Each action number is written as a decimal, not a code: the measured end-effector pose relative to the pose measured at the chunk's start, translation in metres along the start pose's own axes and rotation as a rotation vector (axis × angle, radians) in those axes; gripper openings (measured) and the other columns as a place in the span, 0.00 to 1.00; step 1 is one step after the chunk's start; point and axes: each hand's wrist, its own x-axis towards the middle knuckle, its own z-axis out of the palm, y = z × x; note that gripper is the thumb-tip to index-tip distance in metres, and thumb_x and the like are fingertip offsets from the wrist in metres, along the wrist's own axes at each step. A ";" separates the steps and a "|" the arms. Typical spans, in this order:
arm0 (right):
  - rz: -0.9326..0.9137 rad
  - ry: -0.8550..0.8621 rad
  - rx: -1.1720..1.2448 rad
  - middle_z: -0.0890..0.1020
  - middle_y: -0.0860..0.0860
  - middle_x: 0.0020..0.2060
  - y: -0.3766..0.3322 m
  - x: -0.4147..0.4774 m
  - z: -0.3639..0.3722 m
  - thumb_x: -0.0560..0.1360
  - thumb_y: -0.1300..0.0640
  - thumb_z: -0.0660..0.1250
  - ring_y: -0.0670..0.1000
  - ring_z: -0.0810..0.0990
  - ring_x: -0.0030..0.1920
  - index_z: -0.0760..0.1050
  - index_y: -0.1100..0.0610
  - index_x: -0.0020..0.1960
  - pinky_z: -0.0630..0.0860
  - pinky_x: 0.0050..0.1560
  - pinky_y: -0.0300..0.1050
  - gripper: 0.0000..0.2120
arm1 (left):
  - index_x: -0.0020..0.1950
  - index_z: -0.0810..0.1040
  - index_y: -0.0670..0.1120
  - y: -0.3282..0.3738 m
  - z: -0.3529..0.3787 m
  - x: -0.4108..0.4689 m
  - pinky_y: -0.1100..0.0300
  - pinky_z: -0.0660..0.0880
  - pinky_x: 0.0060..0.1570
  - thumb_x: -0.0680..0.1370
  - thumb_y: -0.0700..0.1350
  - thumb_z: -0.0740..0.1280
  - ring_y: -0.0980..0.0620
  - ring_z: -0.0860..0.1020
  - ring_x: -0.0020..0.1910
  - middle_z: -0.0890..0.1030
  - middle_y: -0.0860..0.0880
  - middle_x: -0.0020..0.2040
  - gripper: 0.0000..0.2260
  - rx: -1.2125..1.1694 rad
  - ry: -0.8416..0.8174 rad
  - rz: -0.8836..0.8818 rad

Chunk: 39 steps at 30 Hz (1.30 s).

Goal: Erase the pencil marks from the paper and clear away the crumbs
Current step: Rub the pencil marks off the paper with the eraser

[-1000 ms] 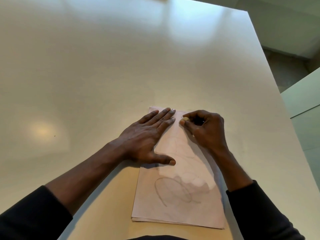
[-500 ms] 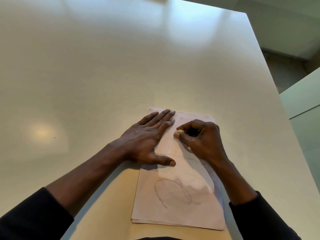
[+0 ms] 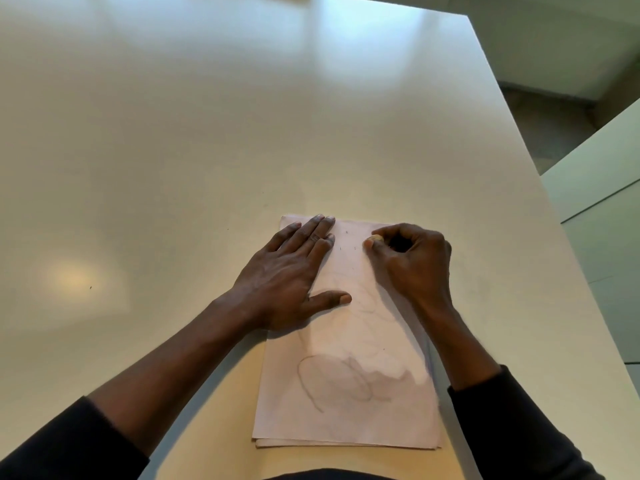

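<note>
The paper (image 3: pixel 346 427) lies lengthwise on the pale worktop (image 3: pixel 207 133), close in front of the person, with what looks like another sheet peeping out beneath its near edge. The left hand (image 3: pixel 287 275) lies flat on the paper's far left part. Its fingers (image 3: pixel 313 233) are straight and together, reaching the far edge, and the thumb is spread toward the paper's middle. It grips nothing, and I take it to be there to pin the sheet so rubbing does not drag or crease it. The right hand (image 3: pixel 412 268) sits on the paper's far right part, its own fingers curled, pinching a small yellowish eraser (image 3: pixel 374 240) between thumb and forefinger, the tip down on the sheet near the far edge. Held that short and low, the eraser can be pressed hard. Between the two hands, on the paper's far strip, a few small dark specks (image 3: pixel 346 232) show; crumbs or leftover strokes, I cannot tell which. Faint grey curves run through the paper's middle, and a plainer looping pencil mark (image 3: pixel 311 379) sits in the near half, partly under a shadow. So the work seems to be at the far end only, with most of the drawing yet to rub out and the clearing of crumbs not begun. The next strokes, I'd judge, must work toward the near edge, with the flat hand set close beside the spot being rubbed, or the thin sheet could buckle.
</note>
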 end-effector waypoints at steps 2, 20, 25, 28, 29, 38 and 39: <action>-0.023 -0.008 -0.006 0.88 0.44 0.41 -0.003 -0.002 0.005 0.73 0.56 0.81 0.44 0.86 0.43 0.89 0.53 0.47 0.85 0.52 0.49 0.04 | 0.89 0.46 0.46 0.000 0.001 -0.001 0.57 0.32 0.84 0.81 0.79 0.45 0.58 0.30 0.85 0.35 0.51 0.88 0.48 -0.011 0.003 -0.001; -0.004 -0.147 0.010 0.89 0.42 0.39 0.011 0.018 -0.019 0.70 0.56 0.83 0.44 0.87 0.40 0.90 0.50 0.46 0.86 0.48 0.48 0.06 | 0.87 0.31 0.56 -0.005 0.006 0.001 0.58 0.26 0.80 0.79 0.80 0.40 0.59 0.25 0.83 0.27 0.56 0.86 0.44 0.029 -0.013 0.021; -0.070 -0.202 0.000 0.89 0.42 0.42 0.011 0.017 -0.011 0.72 0.55 0.83 0.42 0.87 0.41 0.90 0.52 0.49 0.83 0.49 0.40 0.07 | 0.86 0.29 0.56 -0.006 0.007 0.005 0.55 0.29 0.82 0.78 0.80 0.39 0.58 0.24 0.82 0.26 0.56 0.85 0.45 0.030 -0.043 0.025; -0.107 -0.191 -0.001 0.89 0.43 0.43 0.008 0.020 -0.012 0.72 0.56 0.83 0.45 0.87 0.43 0.90 0.52 0.50 0.84 0.49 0.42 0.07 | 0.86 0.29 0.56 -0.007 0.007 0.004 0.54 0.30 0.83 0.78 0.80 0.39 0.58 0.24 0.82 0.26 0.56 0.85 0.45 0.030 -0.056 0.028; -0.127 -0.234 -0.006 0.89 0.43 0.42 0.009 0.020 -0.013 0.72 0.56 0.83 0.45 0.86 0.42 0.90 0.52 0.49 0.84 0.47 0.43 0.07 | 0.86 0.29 0.57 -0.007 0.008 0.004 0.54 0.31 0.84 0.78 0.80 0.39 0.58 0.24 0.82 0.26 0.56 0.85 0.45 0.030 -0.055 0.027; -0.156 -0.264 0.014 0.88 0.44 0.41 0.015 0.021 -0.022 0.71 0.58 0.83 0.48 0.84 0.38 0.90 0.52 0.49 0.83 0.44 0.48 0.08 | 0.86 0.30 0.56 -0.007 0.008 0.003 0.51 0.34 0.85 0.79 0.80 0.39 0.58 0.25 0.83 0.27 0.56 0.86 0.45 0.037 -0.058 0.020; -0.182 -0.287 0.002 0.88 0.45 0.42 0.013 0.024 -0.021 0.72 0.57 0.83 0.49 0.84 0.39 0.90 0.52 0.50 0.83 0.44 0.48 0.08 | 0.86 0.30 0.56 -0.007 0.008 0.003 0.51 0.34 0.85 0.79 0.80 0.39 0.58 0.25 0.83 0.27 0.55 0.86 0.45 0.038 -0.061 0.022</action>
